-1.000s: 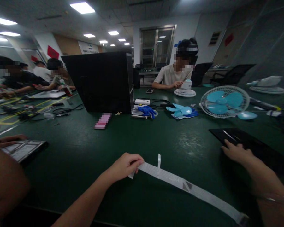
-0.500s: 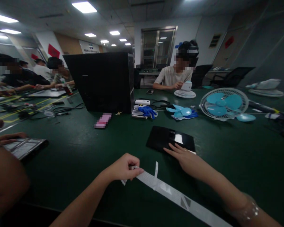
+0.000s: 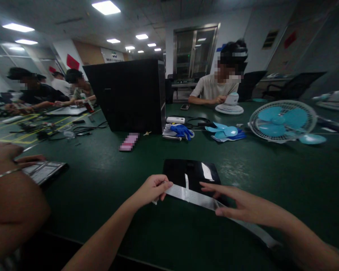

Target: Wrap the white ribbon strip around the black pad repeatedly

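My left hand (image 3: 155,189) pinches one end of a long pale strip (image 3: 202,199), which runs right and down across the front of a glossy black panel (image 3: 175,170). A short white tab stands up from the strip, over the panel. At the panel's right side, my right hand (image 3: 237,203) has its fingers apart, with the thumb at the strip and the other fingers above it. The strip's far end trails beneath my right forearm.
Behind stand a large black box (image 3: 127,98), a pink phone (image 3: 129,142), blue gloves (image 3: 181,131), blue fan blades (image 3: 222,130) and a fan (image 3: 282,120). A neighbour's arm (image 3: 14,199) is at left, and a person (image 3: 214,86) sits opposite.
The black panel has moved left, nearer my left hand. My right hand has left the panel's surface and come to the strip. My left hand and the strip are slightly higher in view.
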Tool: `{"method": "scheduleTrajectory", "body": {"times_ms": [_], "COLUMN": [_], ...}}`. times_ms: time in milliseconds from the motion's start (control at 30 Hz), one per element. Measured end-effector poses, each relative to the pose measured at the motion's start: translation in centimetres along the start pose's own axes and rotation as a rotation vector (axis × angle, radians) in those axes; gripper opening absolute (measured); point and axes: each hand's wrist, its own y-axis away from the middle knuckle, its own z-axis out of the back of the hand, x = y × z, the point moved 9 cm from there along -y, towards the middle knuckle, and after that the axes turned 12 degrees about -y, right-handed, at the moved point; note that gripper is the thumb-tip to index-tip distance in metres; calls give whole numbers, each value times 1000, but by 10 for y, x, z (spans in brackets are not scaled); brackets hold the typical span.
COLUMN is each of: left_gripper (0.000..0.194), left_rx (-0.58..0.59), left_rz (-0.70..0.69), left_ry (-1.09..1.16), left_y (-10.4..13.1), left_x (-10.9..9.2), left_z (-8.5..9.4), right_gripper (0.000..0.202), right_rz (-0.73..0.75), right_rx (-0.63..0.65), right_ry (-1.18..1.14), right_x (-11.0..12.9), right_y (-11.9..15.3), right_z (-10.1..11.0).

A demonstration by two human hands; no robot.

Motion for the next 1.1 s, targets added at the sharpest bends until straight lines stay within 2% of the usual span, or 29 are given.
{"method": "scheduleTrajectory", "body": {"times_ms": [67,200,333,467,633,833,1100], "left_gripper": [35,34,34,35,30,32,34], "left_rx": [-30,-8,-39,-92,-125,-185,-238], "left_rz": [14,55,49,101,87,88,31], "left_ry": [15,-4,-90,-114,-159,-392,-586], "left_y": [-2,-3,-2,0,-1,-4,-4], "left_x": [1,5,3,6,5,4,0], "left_z": [3,1,5,13,17,20,22], "right_gripper": [76,61,58,56,55,53,51], "right_rz": [-2,38,44,61,48,22,63], "right_rx": [-28,-127,-189,-194,-193,-207,-190], "right_ry": [58,225,367,412,455,459,503], "right_x": [-6,-10,-12,-15,-24,-31,-16], "right_y": [4,2,0,-2,-4,-9,-7], "right_z": [8,20,27,25,20,19,15]}}
